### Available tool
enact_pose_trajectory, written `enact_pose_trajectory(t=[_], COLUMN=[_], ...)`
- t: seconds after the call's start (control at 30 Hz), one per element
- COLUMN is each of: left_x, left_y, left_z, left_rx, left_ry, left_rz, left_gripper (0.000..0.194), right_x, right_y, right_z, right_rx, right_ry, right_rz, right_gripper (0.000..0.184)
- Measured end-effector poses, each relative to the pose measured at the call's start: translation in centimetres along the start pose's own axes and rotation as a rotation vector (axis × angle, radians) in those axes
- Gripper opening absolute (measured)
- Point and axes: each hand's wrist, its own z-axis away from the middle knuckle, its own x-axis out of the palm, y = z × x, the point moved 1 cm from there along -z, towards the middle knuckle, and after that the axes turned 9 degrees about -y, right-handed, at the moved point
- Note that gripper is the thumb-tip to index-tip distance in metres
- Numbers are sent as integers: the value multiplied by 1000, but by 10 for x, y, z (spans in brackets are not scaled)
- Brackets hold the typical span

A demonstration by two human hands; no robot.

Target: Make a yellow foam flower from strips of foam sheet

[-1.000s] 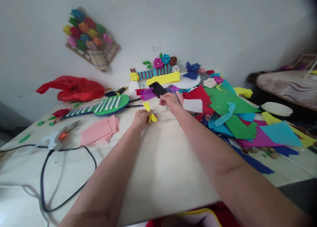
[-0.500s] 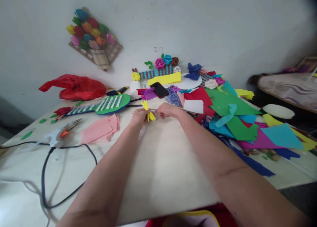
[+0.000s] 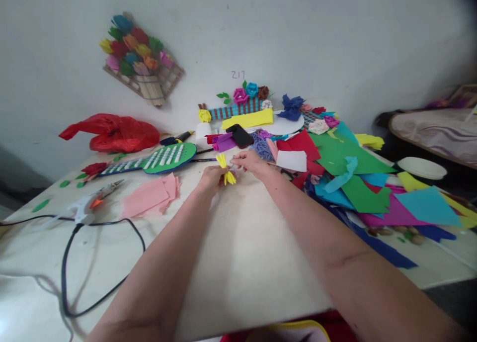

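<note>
My left hand (image 3: 213, 177) is closed on a yellow paper flower (image 3: 225, 170), whose cut strips fan out above and below the fingertips. Just to the right of it, my right hand (image 3: 248, 162) has its fingers pinched close to the flower. Something thin and dark shows at those fingertips, too small to name. Both hands are held over the pale table (image 3: 242, 252), near its middle. Left of my left hand lies a stack of pink paper (image 3: 152, 197). A black phone (image 3: 239, 135) rests behind the hands.
On the left are a glue gun (image 3: 84, 210) with a looping black cord, pliers (image 3: 112, 186), a green guitar-shaped craft (image 3: 171, 157) and a red plastic bag (image 3: 115, 133). Coloured paper sheets (image 3: 346, 153) cover the right side. A paper-flower bouquet (image 3: 136, 53) hangs on the wall.
The yellow flower has shifted slightly right and tilted. My right hand's fingers have moved up and nearer to the flower and are less curled than before.
</note>
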Motion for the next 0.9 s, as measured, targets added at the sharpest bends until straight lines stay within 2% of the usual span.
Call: enact_pose_trajectory(t=[0.13,0.23,0.33,0.5,0.67,0.77,0.9], left_x=[-1,0,0,-3,-8,-10,-13], left_y=[1,2,3,5,9,8,8], left_z=[0,1,3,6,9,8,6], left_rx=[-23,-83,-122,-158,-170,-160,-135], left_ry=[-6,-34,-79,-166,-324,-399,-410], left_rz=[12,8,15,28,-1,-12,-47], left_gripper=[8,9,12,14,11,16,25], right_x=[-1,3,7,9,8,7,7], right_y=[0,-6,-13,-21,-25,-26,-23], right_z=[0,5,10,14,15,16,15], right_rx=[-119,-190,-183,-135,-130,-128,-165], right_ry=[-29,-114,-165,-161,-129,-127,-146], right_rz=[-8,-17,-20,43,116,130,155], right_gripper=[17,15,15,13,14,15,17])
